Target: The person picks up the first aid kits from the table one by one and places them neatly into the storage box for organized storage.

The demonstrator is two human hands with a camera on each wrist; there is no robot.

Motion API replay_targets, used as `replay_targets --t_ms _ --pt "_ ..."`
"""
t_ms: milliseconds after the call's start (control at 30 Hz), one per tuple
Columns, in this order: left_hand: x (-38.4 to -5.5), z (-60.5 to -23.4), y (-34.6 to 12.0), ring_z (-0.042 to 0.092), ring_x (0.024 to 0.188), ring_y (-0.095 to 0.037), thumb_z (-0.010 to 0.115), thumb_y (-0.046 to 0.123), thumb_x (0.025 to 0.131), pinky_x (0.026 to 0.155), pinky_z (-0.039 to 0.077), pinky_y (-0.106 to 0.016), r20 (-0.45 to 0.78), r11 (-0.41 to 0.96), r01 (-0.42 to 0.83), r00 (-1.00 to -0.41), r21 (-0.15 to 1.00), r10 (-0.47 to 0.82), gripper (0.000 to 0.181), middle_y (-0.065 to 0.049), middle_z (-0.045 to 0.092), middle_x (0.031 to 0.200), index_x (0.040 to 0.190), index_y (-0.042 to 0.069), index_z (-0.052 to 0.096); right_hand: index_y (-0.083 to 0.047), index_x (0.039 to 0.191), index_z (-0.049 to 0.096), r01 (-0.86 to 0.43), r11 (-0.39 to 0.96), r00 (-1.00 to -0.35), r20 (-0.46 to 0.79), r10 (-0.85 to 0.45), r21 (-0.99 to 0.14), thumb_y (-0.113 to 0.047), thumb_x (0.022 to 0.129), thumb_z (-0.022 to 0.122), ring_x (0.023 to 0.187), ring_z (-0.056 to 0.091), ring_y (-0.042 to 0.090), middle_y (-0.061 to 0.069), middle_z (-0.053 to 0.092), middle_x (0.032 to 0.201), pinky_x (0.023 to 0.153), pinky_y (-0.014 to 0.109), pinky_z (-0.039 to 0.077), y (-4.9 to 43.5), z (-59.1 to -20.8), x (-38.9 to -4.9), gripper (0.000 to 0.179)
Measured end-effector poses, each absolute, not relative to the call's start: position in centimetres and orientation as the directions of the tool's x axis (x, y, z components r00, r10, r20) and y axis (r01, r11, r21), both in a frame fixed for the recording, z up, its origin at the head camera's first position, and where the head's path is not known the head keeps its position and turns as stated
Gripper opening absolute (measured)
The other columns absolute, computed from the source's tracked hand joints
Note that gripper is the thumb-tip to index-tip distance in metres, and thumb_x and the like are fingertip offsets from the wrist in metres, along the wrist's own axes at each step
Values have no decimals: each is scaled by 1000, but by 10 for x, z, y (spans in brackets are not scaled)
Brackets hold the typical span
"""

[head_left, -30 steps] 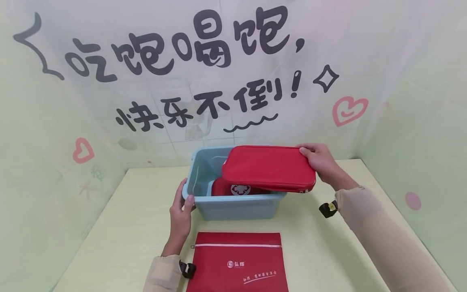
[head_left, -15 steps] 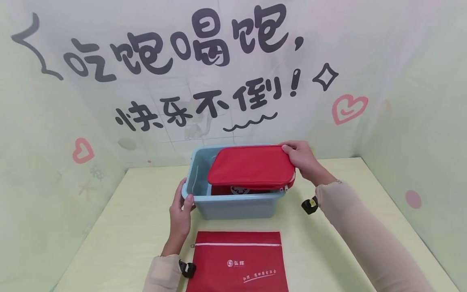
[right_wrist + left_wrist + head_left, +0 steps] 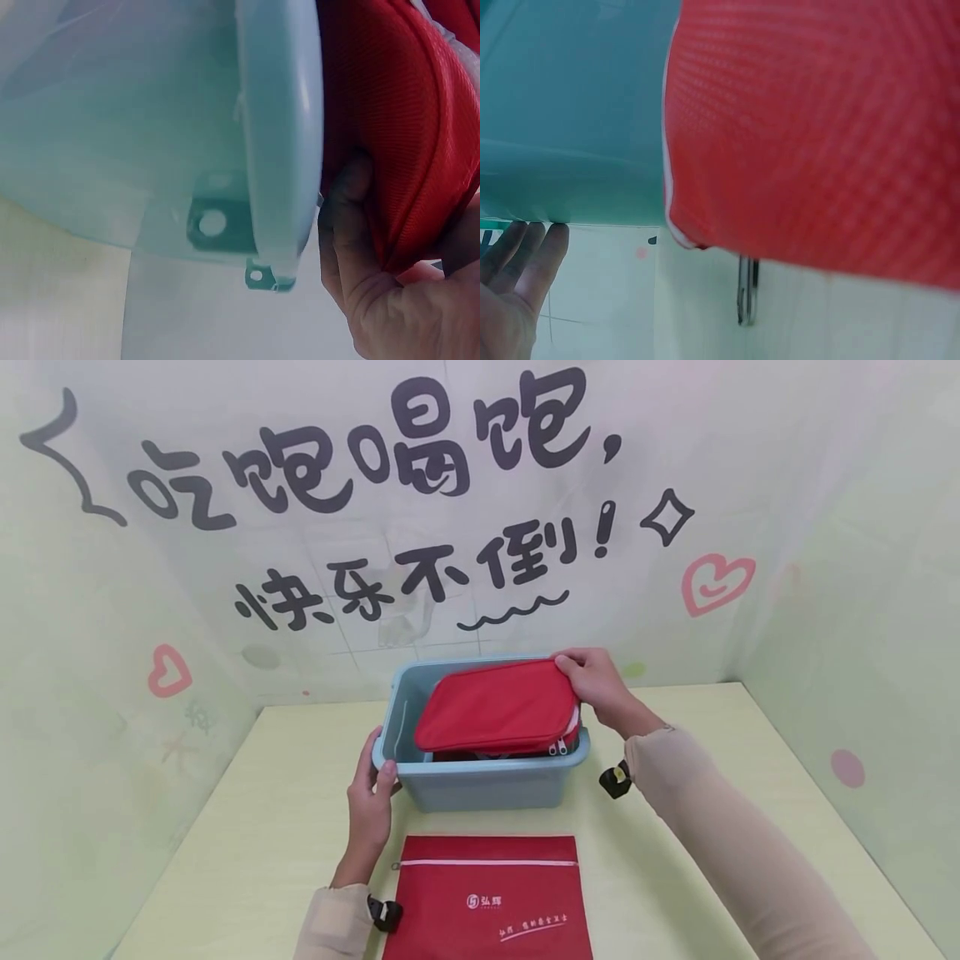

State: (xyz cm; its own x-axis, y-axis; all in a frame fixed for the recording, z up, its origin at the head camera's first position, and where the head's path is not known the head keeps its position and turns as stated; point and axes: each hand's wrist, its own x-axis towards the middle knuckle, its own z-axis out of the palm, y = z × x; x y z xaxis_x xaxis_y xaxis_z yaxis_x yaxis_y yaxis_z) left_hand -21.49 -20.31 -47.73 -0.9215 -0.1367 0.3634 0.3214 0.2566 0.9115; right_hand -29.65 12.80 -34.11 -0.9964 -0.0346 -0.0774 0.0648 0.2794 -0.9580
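A light blue plastic bin [image 3: 483, 787] stands on the table, and my left hand [image 3: 371, 797] holds its left front corner, the thumb at the rim. In the left wrist view, the left fingers [image 3: 546, 259] touch the bin's wall. My right hand [image 3: 597, 685] grips the upper right corner of a red zippered bag [image 3: 498, 706]. That bag tilts over the bin's opening, its left end low inside and its right end raised. Two zipper pulls [image 3: 557, 747] hang at its right front. The right wrist view shows fingers and thumb around the bag's corner, close beside the bin's rim [image 3: 289, 135].
A flat red pouch [image 3: 487, 897] with a white zipper line and white lettering lies on the table [image 3: 247, 843] in front of the bin. Behind stands a wall [image 3: 315, 585] with large black characters; side walls flank the table.
My right hand has moved left, bringing the red bag from beyond the bin's right end to over its opening and lower. It now hides the white cross inside. My left hand stays put.
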Motion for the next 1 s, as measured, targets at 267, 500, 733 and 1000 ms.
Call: replay_targets --t_ms 267,500,733,1000 --pt "-216 -479 -205 53 122 -32 51 18 103 89 53 -57 371 253 329 -919 910 -137 56 -12 43 151 156 23 35 -1 136 58 60 314 -997 -70 -22 -947 -22 105 50 77 64 19 18 66 110 71 22 56 115 -343 -298 39" --pt "-207 -461 -199 54 116 -31 50 12 102 89 51 -59 358 257 313 -921 914 -151 54 -20 46 147 155 13 36 -3 136 59 61 328 -997 -74 -29 -943 -24 104 53 83 64 22 16 67 112 76 25 56 104 -341 -299 39" --pt "-197 -444 -192 54 116 -35 48 11 102 89 51 -60 370 268 325 -918 907 -139 54 -24 45 145 154 7 34 -3 133 61 37 319 -997 -55 -46 -947 -24 102 58 75 65 19 17 67 110 69 21 56 95 -338 -304 38" --pt "-196 -445 -192 51 124 -42 49 13 102 91 49 -63 355 239 320 -927 917 -123 54 -22 44 147 155 12 35 -5 134 59 85 264 -990 -112 -87 -961 -27 100 61 100 65 28 16 63 122 83 35 59 93 -339 -303 41"
